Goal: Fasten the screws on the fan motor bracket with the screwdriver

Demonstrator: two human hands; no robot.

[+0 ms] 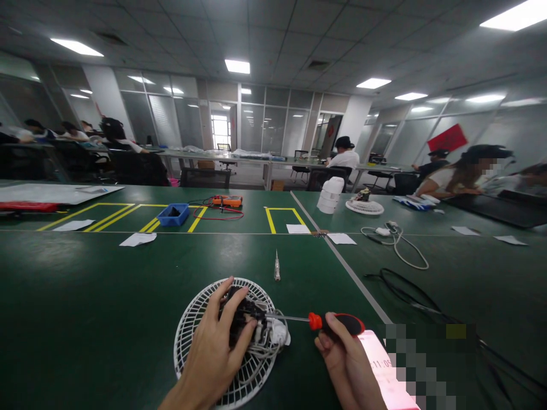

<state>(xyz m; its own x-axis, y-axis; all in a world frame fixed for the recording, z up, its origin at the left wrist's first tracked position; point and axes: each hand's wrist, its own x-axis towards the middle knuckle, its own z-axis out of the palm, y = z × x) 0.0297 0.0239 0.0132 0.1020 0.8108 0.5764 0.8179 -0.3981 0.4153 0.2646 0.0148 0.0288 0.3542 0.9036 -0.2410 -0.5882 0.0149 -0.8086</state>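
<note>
A white round fan grille (190, 330) lies flat on the green table (85, 307) right in front of me. On its middle sits a black motor block (243, 313) with white wiring. My left hand (216, 347) rests on the grille, fingers spread and pressed against the motor. My right hand (346, 359) is closed round the red and black handle of a screwdriver (329, 323). Its thin shaft points left, and the tip meets the motor.
A small tester screwdriver (277, 267) lies beyond the grille. Black cables (405, 293) and a white cord (395, 236) lie to the right. Farther back stand a blue tray (173, 214), an orange multimeter (226, 200), a white fan body (331, 195) and paper slips. Other people sit at the far desks.
</note>
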